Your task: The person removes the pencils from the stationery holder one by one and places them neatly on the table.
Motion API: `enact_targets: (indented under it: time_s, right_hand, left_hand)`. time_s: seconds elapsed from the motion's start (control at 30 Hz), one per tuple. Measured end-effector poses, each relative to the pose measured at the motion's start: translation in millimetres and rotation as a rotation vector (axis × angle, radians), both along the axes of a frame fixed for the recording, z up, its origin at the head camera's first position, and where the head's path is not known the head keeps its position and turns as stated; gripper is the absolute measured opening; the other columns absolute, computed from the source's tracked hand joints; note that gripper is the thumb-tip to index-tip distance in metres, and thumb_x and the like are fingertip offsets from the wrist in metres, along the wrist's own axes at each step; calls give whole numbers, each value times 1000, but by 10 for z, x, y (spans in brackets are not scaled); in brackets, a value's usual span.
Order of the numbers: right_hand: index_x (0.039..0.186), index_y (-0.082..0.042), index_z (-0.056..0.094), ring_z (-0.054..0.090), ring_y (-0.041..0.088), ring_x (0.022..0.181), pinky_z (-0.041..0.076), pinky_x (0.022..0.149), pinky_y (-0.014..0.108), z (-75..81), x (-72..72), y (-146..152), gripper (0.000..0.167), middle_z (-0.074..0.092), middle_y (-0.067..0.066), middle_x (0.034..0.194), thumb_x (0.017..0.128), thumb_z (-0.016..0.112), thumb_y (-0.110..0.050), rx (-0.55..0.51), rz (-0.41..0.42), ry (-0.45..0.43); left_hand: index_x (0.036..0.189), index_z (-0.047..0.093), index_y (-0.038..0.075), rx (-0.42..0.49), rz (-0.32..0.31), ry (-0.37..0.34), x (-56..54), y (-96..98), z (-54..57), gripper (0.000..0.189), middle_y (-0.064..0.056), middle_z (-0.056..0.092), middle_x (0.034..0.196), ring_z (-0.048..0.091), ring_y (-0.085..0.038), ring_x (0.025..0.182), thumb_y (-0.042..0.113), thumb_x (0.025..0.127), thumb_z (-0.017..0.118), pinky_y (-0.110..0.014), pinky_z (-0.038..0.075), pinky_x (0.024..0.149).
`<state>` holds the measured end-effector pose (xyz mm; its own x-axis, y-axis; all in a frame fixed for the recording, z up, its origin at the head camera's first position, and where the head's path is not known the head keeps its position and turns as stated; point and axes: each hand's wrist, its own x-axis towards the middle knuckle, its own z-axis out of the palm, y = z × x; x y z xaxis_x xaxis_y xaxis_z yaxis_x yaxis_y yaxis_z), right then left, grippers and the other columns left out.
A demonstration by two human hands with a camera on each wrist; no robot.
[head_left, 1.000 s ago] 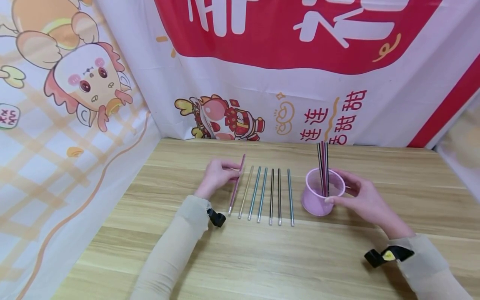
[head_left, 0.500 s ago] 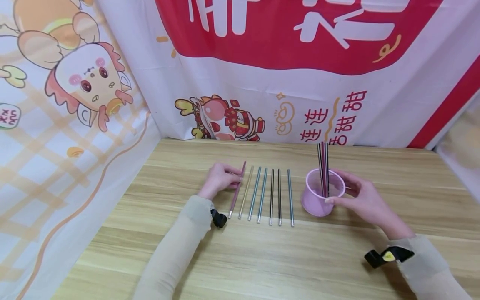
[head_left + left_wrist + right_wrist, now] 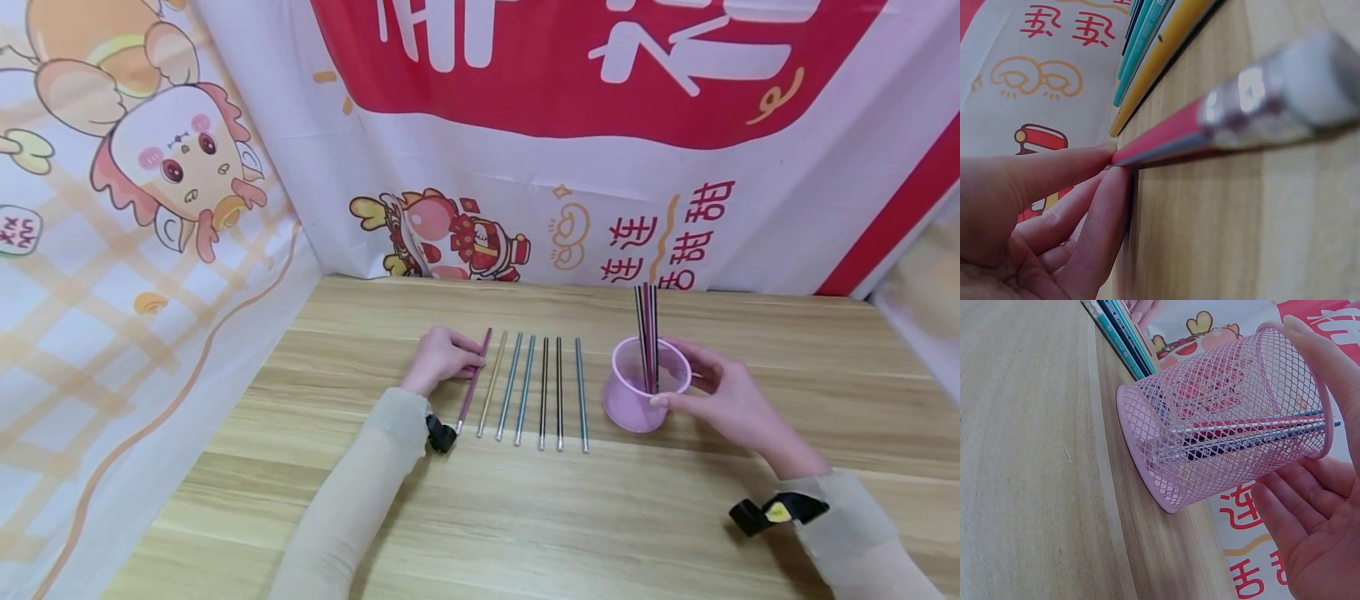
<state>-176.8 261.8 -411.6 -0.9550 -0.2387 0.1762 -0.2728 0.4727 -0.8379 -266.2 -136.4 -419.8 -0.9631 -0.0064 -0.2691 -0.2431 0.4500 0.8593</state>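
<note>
My left hand (image 3: 442,358) pinches a dark pink pencil (image 3: 470,400) between thumb and fingers, at the left end of a row. Its silver ferrule and white eraser (image 3: 1319,78) loom close in the left wrist view. Beside it lie a yellow pencil (image 3: 492,385), two teal pencils (image 3: 510,387), two black pencils (image 3: 543,400) and another teal one (image 3: 581,396). On the right, my right hand (image 3: 727,392) holds a pink mesh pen cup (image 3: 630,410), thumb at the rim and fingers round the far side. Several dark and red pencils (image 3: 647,329) lean upright inside the cup.
The wood-grain table (image 3: 525,517) runs back to a printed white and red cloth (image 3: 570,158). A patterned cloth (image 3: 172,333) borders the left side. A black strap with a camera sits on each wrist.
My left hand has come slightly nearer the front edge, and the pinched pencil has shifted the same way, closer to the table. The right hand and cup stay put.
</note>
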Motion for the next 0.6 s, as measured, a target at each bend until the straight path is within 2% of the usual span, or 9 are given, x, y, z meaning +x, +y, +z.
enact_targets:
  time_s: [0.6]
  right_hand:
    - [151,-1,45,54,34,127,44,95,8,-9,-8,3,79,53,23,144,84,86,-16,-12,5,4]
  left_hand:
    - [101,79,2,-40,29,-6,9,36,20,17,-13,72,93,73,-19,73,1,85,82,-26,62,63]
